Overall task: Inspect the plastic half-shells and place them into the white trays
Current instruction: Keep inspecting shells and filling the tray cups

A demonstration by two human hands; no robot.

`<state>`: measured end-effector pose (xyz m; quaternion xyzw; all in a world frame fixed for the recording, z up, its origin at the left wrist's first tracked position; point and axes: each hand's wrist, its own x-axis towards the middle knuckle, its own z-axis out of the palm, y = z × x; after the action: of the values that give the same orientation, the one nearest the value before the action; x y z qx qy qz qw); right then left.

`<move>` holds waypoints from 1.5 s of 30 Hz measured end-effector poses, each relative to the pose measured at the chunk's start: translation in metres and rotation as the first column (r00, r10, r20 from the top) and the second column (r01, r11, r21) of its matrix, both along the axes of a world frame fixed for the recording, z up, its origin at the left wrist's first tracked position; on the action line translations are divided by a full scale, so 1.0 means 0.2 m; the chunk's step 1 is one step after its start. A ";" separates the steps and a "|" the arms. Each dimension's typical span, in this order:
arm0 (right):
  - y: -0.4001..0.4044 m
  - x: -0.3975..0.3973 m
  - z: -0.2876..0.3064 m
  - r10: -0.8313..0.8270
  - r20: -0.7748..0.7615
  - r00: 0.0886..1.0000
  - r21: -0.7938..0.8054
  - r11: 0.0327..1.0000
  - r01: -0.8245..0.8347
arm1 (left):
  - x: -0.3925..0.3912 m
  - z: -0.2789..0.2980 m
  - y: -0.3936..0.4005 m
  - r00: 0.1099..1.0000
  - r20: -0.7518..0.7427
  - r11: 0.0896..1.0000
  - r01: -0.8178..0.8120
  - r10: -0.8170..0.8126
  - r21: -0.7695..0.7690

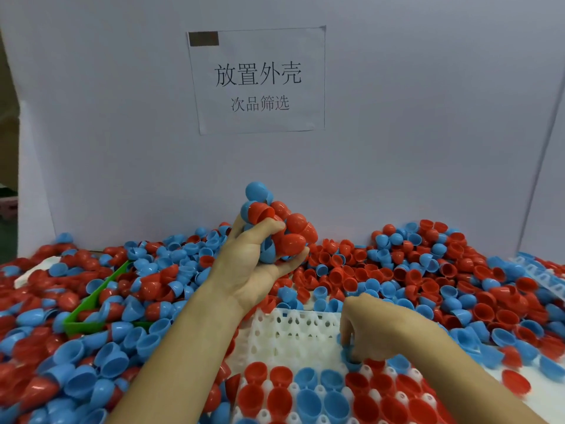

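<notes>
My left hand [253, 264] is raised above the pile, palm up, gripping a clump of several red and blue half-shells [275, 221]. My right hand [370, 328] reaches down to the white tray [290, 332], its fingertips pinching a blue half-shell [351, 361] at a tray socket. The tray's near rows hold red and blue half-shells [305, 390] sitting open side up; its far rows show bare sockets.
A deep pile of loose red and blue half-shells [428, 270] covers the table on both sides and behind the tray. A green tray [91, 301] lies half buried at the left. Another white tray's edge [547, 276] shows at the right. A white board with a paper sign [256, 81] stands behind.
</notes>
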<state>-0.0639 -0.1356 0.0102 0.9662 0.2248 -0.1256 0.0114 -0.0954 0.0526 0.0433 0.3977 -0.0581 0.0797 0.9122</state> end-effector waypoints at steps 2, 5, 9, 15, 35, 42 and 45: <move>-0.04 0.00 0.05 0.024 -0.011 1.000 0.039 0.999 -0.023 | 0.00 -0.01 -0.01 1.000 -0.010 1.000 0.009 -0.009 -0.001; -0.09 -0.01 0.17 0.042 0.113 0.993 0.170 0.984 -0.061 | 0.01 -0.02 -0.02 1.000 -0.013 1.000 0.021 -0.020 0.007; -0.19 -0.04 0.31 0.028 0.196 0.980 0.327 0.941 -0.093 | 0.01 -0.02 -0.05 0.999 -0.011 0.999 0.040 -0.040 0.030; -0.31 -0.09 0.38 0.010 0.249 0.968 0.517 0.844 -0.141 | 0.02 -0.04 -0.09 0.997 0.002 0.994 0.080 -0.080 0.073; -0.21 -0.03 0.30 -0.075 0.004 0.997 0.828 0.559 0.039 | -0.01 -0.08 -0.18 0.986 -0.003 0.971 0.163 -0.165 0.173; -0.20 -0.02 0.28 -0.039 -0.071 0.997 0.855 0.512 0.081 | 0.01 -0.09 -0.16 0.989 -0.028 0.985 0.145 -0.143 0.091; -0.19 -0.02 0.28 -0.022 -0.061 0.998 0.850 0.523 0.064 | 0.01 -0.09 -0.17 0.990 -0.044 0.984 0.139 -0.135 0.110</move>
<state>-0.0684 -0.1745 0.0669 0.8512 0.2339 -0.0207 -0.4694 -0.0939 0.0189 0.0252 0.4449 -0.0728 0.0061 0.8926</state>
